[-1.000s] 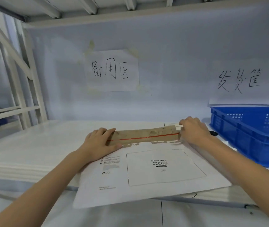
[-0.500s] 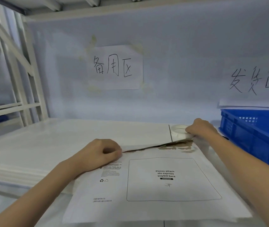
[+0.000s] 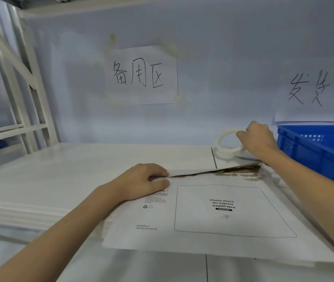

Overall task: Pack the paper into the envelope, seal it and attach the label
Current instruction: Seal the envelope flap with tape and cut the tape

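Note:
A white envelope [image 3: 213, 218] lies flat on the white shelf, printed with a box that reads "Please attach sto express waybill here". Its top flap [image 3: 213, 171] is folded back, slightly raised, with torn brown paper showing near the right end. My left hand [image 3: 141, 183] presses with curled fingers on the envelope's top left corner at the flap. Behind the envelope's far right corner, my right hand [image 3: 258, 140] grips a roll of white tape [image 3: 228, 146] and tilts it up off the shelf. The paper is hidden from view.
A blue plastic crate [image 3: 314, 155] stands at the right, close to my right forearm. Two handwritten paper signs [image 3: 141, 75] hang on the back wall. A white rack frame [image 3: 15, 82] rises at the left. The shelf surface [image 3: 70, 167] stretches left of the envelope.
The brown flap was folded down onto the envelope. My right hand left the flap, reached back to the tape roll and lifted it. My left hand curled at the flap's left corner.

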Demonstrator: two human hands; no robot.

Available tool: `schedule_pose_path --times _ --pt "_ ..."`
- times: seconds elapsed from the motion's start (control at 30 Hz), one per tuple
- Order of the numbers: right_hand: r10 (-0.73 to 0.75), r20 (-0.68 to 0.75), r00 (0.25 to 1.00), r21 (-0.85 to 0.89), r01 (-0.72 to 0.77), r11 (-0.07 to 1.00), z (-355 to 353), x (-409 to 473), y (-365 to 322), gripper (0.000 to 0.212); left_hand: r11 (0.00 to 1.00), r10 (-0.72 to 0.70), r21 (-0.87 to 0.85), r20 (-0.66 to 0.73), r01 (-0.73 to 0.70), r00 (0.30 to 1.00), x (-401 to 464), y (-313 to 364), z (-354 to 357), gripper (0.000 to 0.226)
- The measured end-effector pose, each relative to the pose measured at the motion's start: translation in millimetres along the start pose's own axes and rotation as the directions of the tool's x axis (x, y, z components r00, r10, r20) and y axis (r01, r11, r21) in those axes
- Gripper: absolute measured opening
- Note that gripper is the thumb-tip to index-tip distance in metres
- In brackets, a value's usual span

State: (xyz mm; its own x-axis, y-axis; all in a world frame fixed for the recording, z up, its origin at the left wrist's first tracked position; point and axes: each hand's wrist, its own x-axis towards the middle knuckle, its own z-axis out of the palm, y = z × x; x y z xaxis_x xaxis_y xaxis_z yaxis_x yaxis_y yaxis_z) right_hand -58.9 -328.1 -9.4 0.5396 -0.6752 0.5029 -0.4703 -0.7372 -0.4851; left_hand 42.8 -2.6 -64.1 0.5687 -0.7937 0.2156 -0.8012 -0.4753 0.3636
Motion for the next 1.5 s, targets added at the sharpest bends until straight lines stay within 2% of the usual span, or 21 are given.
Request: schedule_pose_path --times 0.1,0.17,0.27,0.33,0.43,0.6,0.77,0.87,1.0,1.1,1.33,1.5 --pt "-0.065 -0.100 0.993 0.146 0.079 0.986 -24 2 -14 0.021 1.000 -0.014 0.000 0.003 0.014 1.000 14 4 2 0.040" --pt "-0.109 -0.098 0.989 0.212 0.128 0.969 -36 -2 -28 0.028 0.999 -0.032 0.028 0.000 0.032 0.999 21 9 1 0.038" --pt "-0.160 0.089 0.983 0.309 0.125 0.943 -35 -16 -52 0.033 0.999 -0.049 -0.025 -0.032 0.048 0.998 27 11 2 0.030" --pt "-0.164 0.242 0.956 0.419 0.050 0.907 -23 -25 -67 0.029 0.995 -0.052 -0.091 -0.046 0.047 0.998 26 8 3 0.030" --pt "-0.189 0.386 0.903 0.508 -0.037 0.860 -3 -35 -82 0.025 0.988 -0.066 -0.145 -0.038 0.060 0.997 23 3 5 0.030" --pt "-0.182 0.497 0.849 0.552 -0.148 0.820 29 -53 -80 0.022 0.981 -0.070 -0.182 -0.046 0.061 0.996 26 2 6 0.032" --pt "-0.091 0.591 0.802 0.423 -0.211 0.881 45 -64 -70 0.028 0.984 -0.035 -0.176 -0.094 0.018 0.995 28 1 5 0.018" --pt "-0.087 0.587 0.805 0.397 -0.192 0.897 48 -66 -69 0.029 0.990 -0.029 -0.142 -0.146 0.008 0.989 31 -2 5 0.015" --pt "-0.115 0.542 0.832 0.395 -0.132 0.909 51 -68 -69 0.037 0.981 -0.043 -0.191 -0.318 -0.019 0.947 31 -4 6 0.002" --pt "-0.116 0.517 0.848 0.401 -0.120 0.908 52 -70 -69 0.039 0.975 -0.003 -0.206 -0.394 -0.085 0.919 28 1 4 0.019" --pt "-0.147 0.474 0.868 0.394 -0.059 0.917 55 -72 -70 0.043 0.964 0.045 -0.221 -0.408 -0.147 0.912 28 12 5 0.020" --pt "-0.168 0.474 0.865 0.394 -0.037 0.919 58 -72 -70 0.042 0.980 0.041 -0.164 -0.394 -0.114 0.918 33 11 8 0.017"
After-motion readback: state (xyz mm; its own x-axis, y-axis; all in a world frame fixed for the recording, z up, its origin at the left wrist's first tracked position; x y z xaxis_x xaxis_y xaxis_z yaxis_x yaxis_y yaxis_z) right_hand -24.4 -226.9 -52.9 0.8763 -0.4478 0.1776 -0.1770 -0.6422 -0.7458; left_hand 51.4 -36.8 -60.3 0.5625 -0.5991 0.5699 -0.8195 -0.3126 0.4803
